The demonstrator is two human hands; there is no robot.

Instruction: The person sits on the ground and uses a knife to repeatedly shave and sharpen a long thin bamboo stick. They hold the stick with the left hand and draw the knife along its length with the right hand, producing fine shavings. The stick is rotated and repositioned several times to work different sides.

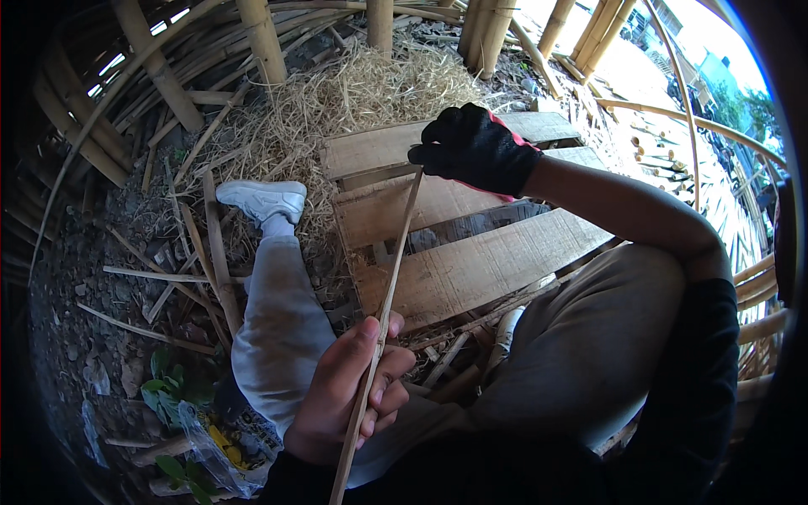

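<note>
The thin bamboo strip point(396, 263) slants forward over the slatted wooden surface point(480, 268), its long axis running from the bare left hand point(341, 391), wrapped around its nearer stretch, to the gloved right hand point(473, 151), seemingly pinched on its far tip.

**Wooden strip point(393, 278) cut off at lower edge**

Upper centre, the gloved right hand point(475, 151) hides whether it grips the far tip. Below centre, the right leg point(589, 328) covers most of one shoe point(506, 326). Glare washes out the upper-right background point(724, 76); the plastic bag's point(202, 438) yellow contents point(227, 448), lower left, are unclear.
</note>
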